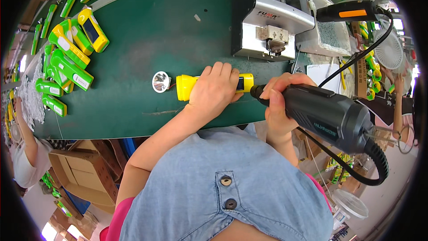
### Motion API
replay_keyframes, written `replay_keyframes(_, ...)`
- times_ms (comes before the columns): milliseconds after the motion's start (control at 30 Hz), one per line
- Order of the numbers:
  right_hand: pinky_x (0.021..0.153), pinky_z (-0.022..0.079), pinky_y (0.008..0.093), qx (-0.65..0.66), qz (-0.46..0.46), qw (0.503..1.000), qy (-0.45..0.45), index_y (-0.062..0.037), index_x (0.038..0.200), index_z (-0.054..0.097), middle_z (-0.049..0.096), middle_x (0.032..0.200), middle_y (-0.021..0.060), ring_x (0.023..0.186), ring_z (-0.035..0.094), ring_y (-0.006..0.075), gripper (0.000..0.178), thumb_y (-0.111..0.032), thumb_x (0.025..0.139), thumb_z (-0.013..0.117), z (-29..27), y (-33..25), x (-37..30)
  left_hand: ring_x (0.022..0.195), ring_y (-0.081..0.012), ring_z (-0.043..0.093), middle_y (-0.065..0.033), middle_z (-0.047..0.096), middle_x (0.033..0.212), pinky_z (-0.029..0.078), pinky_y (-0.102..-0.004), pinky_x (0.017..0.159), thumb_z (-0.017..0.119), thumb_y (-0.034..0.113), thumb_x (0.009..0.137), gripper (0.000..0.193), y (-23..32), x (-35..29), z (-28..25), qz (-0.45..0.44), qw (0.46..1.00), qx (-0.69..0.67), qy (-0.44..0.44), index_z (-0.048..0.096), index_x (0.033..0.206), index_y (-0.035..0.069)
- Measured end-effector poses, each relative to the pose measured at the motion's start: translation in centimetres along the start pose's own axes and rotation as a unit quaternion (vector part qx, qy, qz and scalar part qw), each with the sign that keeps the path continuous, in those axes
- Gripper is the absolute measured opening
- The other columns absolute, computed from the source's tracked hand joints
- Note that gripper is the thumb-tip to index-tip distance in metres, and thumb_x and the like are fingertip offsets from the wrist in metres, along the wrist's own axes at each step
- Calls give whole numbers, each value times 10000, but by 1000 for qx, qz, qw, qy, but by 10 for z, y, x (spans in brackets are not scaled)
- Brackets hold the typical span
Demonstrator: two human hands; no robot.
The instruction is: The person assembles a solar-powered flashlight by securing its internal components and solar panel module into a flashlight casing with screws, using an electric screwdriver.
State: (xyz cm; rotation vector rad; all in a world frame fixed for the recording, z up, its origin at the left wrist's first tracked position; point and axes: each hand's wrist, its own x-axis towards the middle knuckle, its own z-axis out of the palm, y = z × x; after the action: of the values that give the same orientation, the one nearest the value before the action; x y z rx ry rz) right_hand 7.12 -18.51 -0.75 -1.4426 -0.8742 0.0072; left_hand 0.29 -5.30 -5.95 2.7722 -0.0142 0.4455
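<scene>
1. We see the yellow flashlight (185, 88) near the centre of the frame, above the desk (133, 40). The left hand (216, 85) is closed over its body; if this hold is loose, the flashlight could roll or turn.
2. The right hand (281, 98) has its fingers wrapped around the front of the dark corded tool (327, 111), right of centre. The tip is just beside the flashlight's end; we cannot tell if they touch. A tilted tool might slip and scratch the plastic.
3. The thick cable (379, 169) loops at lower right; if it catches, it may pull our aim aside.
4. The loose reflector (161, 82) lies left of the flashlight, so a careless elbow or push could knock it.
</scene>
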Motion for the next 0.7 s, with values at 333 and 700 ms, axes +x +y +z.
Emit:
replay_keyframes(333,591,419,190,39,11,995,89,9,944,475,546,713,38,636,516,67,269,57,713,606,6,8,0,742,-201,478,-54,443,766,408,-306,632,719,292,570,440,0,1,2,4,1000,8,5,537,890,50)
replay_keyframes(700,527,421,308,192,-157,963,107,26,1174,362,501,686,76,534,489,153,421,-62,793,521,-30,-32,75,823,-207,484,-63,483,825,420,-298,692,705,341,614,489,2,3,7,26,999,16,-15,548,957,29)
